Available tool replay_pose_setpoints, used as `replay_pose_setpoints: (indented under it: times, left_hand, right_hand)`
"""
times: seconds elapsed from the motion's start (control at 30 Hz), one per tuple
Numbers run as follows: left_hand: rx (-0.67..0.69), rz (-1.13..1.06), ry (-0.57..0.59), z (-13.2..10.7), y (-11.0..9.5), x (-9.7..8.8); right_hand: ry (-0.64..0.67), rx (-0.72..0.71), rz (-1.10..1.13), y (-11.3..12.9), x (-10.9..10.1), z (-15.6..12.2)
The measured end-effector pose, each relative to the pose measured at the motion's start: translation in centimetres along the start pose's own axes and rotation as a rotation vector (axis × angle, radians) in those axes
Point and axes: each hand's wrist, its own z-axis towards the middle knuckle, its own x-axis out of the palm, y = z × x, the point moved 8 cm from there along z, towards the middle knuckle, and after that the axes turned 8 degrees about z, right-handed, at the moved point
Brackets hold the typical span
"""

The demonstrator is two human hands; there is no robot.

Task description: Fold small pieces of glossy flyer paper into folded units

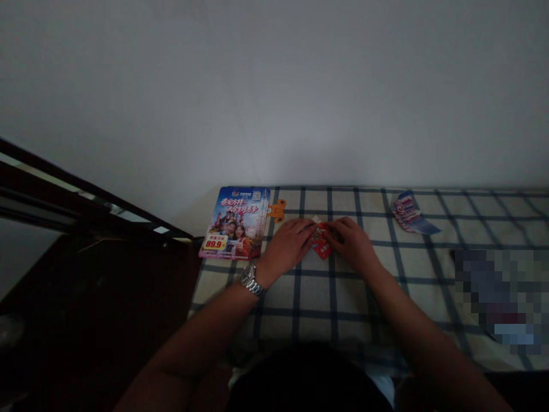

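Observation:
Between my hands lies a small red printed paper [322, 247], angled on the checked cloth, with a pale corner showing at its top. My left hand [293, 240], below a silver wristwatch [251, 279], has its fingers together and pressed on the paper's left edge. My right hand [352, 241] pinches the right edge, its thumb and curled fingers close to the surface. The fingertips cover part of the paper, so any folds there are hard to make out. Left of my left hand is a stack of glossy flyers [235, 223] marked 89.9.
An orange bear-shaped piece [278, 210] touches the flyer stack's right side. Several folded printed papers [409, 215] lie in a fanned pile to the right. A blurred-out object [501, 297] is at the far right. A dark rail [86, 194] runs along the left, and a wall [300, 91] stands behind.

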Motion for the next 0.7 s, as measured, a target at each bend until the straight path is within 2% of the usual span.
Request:
replay_pose_setpoints:
  times: [0.23, 0.5, 0.7]
  left_hand:
    - [0.014, 0.021, 0.004, 0.3, -0.8, 0.0]
    - [0.023, 0.031, -0.008, 0.5, -0.8, 0.2]
    - [0.025, 0.039, 0.011, 0.6, -0.3, 0.4]
  right_hand:
    - [0.05, -0.094, -0.118, 0.5, 0.8, -0.2]
    - [0.148, -0.063, -0.042, 0.2, 1.1, -0.1]
    - [0.127, -0.033, -0.026, -0.5, 0.3, 1.3]
